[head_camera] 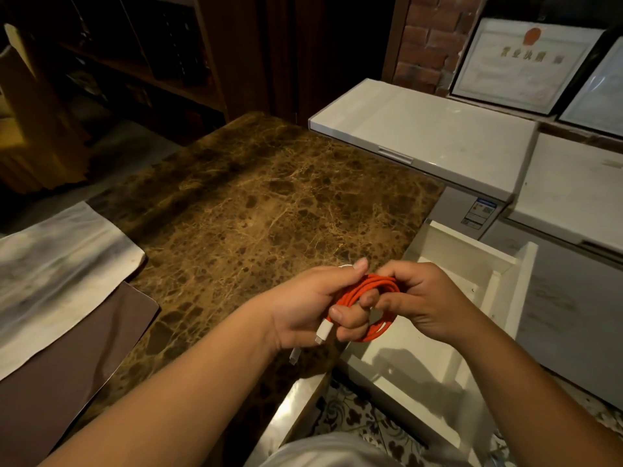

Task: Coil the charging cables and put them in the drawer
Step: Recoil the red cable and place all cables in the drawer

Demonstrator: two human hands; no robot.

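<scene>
An orange charging cable is wound into a loose coil and held between both hands above the table's right edge. My left hand grips the coil's left side, thumb on top. Two white connector ends hang below that hand. My right hand pinches the coil's right side with curled fingers. A white drawer stands pulled out to the right of the table, below and beyond my right hand. Its inside looks bare where I can see it.
The brown marble table stretches ahead. A grey-white cloth and a brown sheet lie at its left. Two white chest freezers stand at the back right, framed certificates behind them. Dark shelving fills the back left.
</scene>
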